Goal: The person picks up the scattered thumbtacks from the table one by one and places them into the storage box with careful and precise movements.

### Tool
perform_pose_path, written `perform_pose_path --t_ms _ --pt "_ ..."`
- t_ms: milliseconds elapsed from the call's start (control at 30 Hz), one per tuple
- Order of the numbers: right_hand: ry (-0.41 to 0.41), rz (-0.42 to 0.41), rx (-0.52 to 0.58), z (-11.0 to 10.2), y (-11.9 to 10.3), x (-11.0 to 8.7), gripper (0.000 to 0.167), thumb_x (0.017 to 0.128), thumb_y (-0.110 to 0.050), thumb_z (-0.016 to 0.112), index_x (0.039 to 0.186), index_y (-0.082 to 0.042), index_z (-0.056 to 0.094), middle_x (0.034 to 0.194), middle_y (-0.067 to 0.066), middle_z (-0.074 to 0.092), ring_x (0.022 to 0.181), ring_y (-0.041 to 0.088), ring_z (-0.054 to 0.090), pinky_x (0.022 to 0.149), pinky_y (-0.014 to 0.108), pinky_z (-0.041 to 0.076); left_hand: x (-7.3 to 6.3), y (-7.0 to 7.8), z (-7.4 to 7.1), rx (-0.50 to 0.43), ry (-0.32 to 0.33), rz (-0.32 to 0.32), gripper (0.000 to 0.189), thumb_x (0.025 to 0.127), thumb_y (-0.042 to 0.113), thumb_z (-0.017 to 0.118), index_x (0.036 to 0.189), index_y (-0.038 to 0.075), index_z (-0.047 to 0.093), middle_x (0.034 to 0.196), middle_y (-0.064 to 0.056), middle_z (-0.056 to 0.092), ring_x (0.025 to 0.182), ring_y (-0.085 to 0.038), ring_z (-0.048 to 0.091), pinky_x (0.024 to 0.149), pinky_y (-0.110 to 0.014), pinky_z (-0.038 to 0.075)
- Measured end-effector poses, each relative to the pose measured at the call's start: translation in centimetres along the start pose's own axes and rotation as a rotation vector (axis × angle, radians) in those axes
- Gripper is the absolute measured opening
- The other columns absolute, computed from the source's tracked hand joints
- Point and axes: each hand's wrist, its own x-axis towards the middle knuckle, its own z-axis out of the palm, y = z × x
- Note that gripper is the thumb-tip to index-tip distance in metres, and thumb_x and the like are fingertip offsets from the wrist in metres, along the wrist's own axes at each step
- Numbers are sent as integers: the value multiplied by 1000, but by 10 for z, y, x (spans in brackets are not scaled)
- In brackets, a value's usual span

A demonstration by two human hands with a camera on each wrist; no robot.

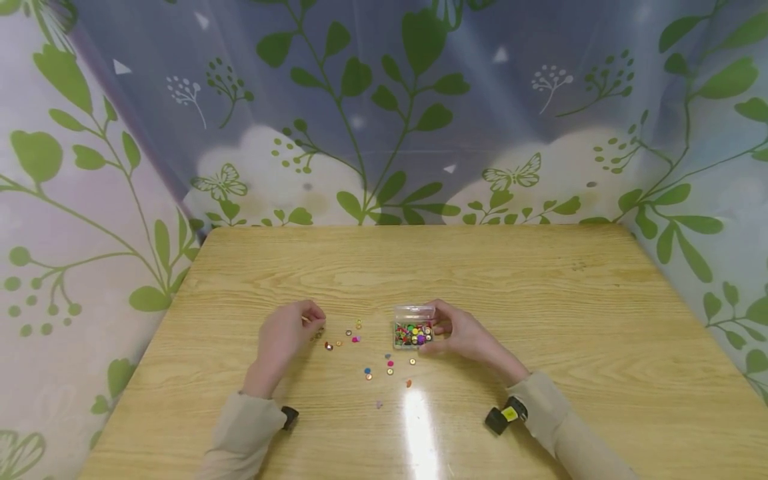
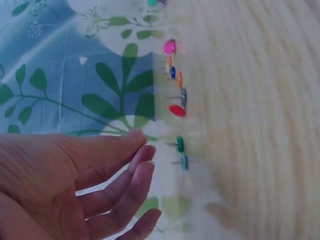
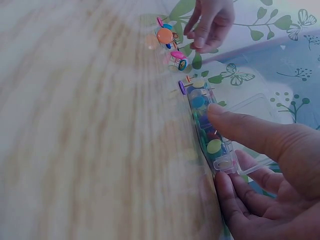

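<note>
A small clear plastic box (image 1: 413, 333) with a raised hinged lid (image 1: 414, 311) holds many colourful thumbtacks. My right hand (image 1: 459, 331) grips the box at its right end; the right wrist view shows the thumb along one side and fingers at the other. My left hand (image 1: 285, 337) hovers low over the left side of the scattered tacks, fingers bent loosely, thumb and index tips close together. In the left wrist view, a green thumbtack (image 2: 180, 144) and a teal thumbtack (image 2: 185, 162) stand just beyond those fingertips. No tack shows between them.
Loose thumbtacks lie between the hands and in front of the box, among them a blue one (image 1: 367, 371) and an orange one (image 1: 409, 383). The wooden table (image 1: 540, 287) meets a leaf-patterned curtain (image 1: 384, 133) at the back and sides.
</note>
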Motion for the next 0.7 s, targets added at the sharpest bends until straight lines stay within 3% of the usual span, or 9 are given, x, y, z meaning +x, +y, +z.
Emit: perform_pose_path --t_ms 333,700 --pt "1 -3 -9 0 1 1 70 75 -20 91 136 -14 56 120 12 61 111 31 64 100 50 52 3 -9 4 53 -76 -79 6 90 18 77 87 14 75 80 2 70 64 -13 54 54 -25 40" --pt "1 8 8 0 1 0 73 75 -20 91 138 -14 55 120 13 59 110 29 62 98 49 52 2 -6 6 14 -10 -45 7 93 18 75 90 12 74 86 -5 74 67 -16 61 54 -28 45"
